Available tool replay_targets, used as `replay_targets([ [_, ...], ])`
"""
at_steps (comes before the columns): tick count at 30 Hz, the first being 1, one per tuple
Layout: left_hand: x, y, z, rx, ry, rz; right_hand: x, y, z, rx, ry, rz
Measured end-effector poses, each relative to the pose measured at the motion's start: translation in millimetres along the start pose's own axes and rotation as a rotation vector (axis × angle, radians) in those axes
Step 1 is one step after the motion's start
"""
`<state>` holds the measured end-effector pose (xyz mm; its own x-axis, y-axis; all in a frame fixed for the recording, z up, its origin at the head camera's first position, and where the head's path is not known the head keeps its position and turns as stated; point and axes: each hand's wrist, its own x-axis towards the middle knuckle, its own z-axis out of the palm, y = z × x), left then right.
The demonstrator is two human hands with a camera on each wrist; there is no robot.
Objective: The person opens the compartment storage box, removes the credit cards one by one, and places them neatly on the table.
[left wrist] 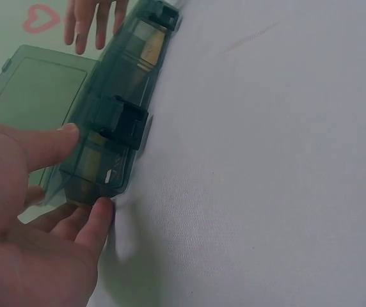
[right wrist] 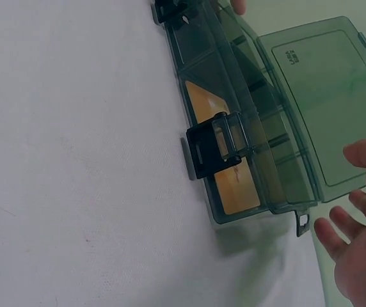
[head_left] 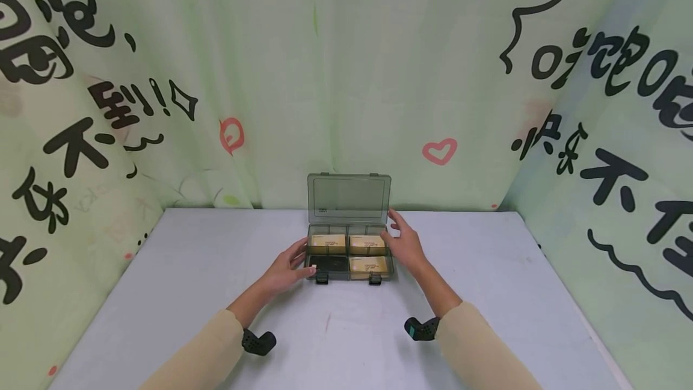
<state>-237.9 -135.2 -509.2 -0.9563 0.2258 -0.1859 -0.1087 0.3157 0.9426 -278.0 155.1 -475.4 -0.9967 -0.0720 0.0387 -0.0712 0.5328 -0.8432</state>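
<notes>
A smoky translucent plastic storage box [head_left: 348,269] stands on the table with its lid [head_left: 349,197] raised at the back. Tan printed rectangular pieces [head_left: 369,265] lie in three of its compartments; the front left one [head_left: 331,263] looks black inside. My left hand [head_left: 286,271] grips the box's left end, thumb at the front corner and fingers along the side. In the left wrist view those fingers [left wrist: 100,220] reach under the corner. My right hand [head_left: 405,245] is at the right end beside the hinge. The right wrist view shows its fingers [right wrist: 330,236] spread, apart from the lid.
The box has two dark latches [head_left: 375,280] hanging at its front. A white-covered table [head_left: 216,245] lies beneath it. Pale green printed curtains [head_left: 335,77] rise behind and at both sides. Dark wrist devices [head_left: 260,343] sit at both sleeve cuffs.
</notes>
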Motion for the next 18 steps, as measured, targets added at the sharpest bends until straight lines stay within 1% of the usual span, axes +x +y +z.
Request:
replay_targets([
  [4,-0.8,0.7,0.8,-0.007,0.001,-0.011,-1.5,0.7,1.1,0.0,0.008,-0.009],
  [10,-3.2,3.5,1.7,0.009,0.005,0.001,-7.3,-2.2,4.7,-0.012,-0.004,0.007],
  [13,-3.7,4.6,1.6,0.007,0.007,0.0,-11.2,-4.2,6.9,-0.006,0.0,-0.019],
  [18,-3.2,4.2,1.3,-0.001,0.003,0.002,-17.0,-4.7,9.4,-0.014,0.031,-0.071],
])
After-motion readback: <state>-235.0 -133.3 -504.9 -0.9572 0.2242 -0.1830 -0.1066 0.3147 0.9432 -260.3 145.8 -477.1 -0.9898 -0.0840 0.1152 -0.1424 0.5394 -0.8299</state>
